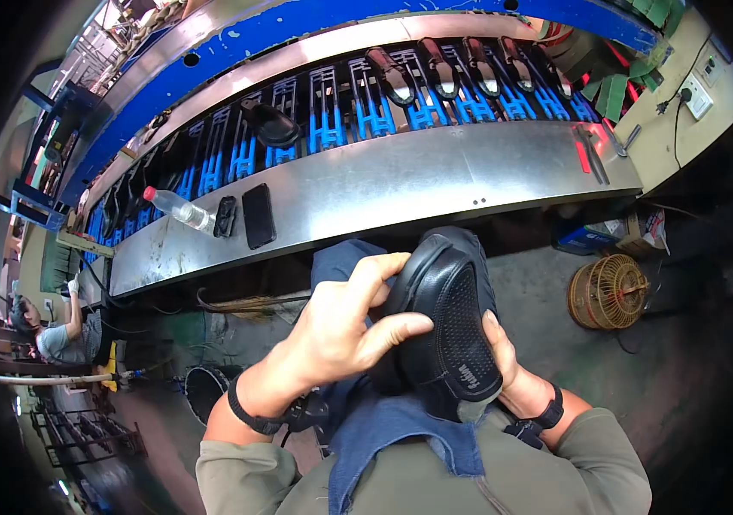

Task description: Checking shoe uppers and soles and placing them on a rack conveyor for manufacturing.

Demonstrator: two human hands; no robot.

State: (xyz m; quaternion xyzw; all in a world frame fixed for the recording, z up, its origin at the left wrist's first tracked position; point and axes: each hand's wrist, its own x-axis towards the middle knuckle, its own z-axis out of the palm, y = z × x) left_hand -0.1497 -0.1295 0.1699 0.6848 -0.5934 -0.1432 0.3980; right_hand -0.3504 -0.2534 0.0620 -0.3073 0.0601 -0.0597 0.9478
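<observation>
Over my lap I hold a black shoe (461,322) with a perforated panel and stitched seams, its toe pointing away from me. My left hand (340,318) grips its left side, the thumb lying on the panel's edge and the fingers curled toward the far end. On the opposite side, my right hand (508,356) is wrapped round the nearer end. Its thumb shows along the shoe's edge, while the other fingers are hidden underneath. A blue apron (388,442) lies under the shoe.
Ahead is a steel bench (375,172) carrying a clear bottle (182,210), a phone (259,216) and hand tools (591,154). Behind it, blue racks (328,120) bear several shoes (392,77). A round caged fan (608,292) and black bucket (206,393) stand on the floor. Another person (66,335) is far left.
</observation>
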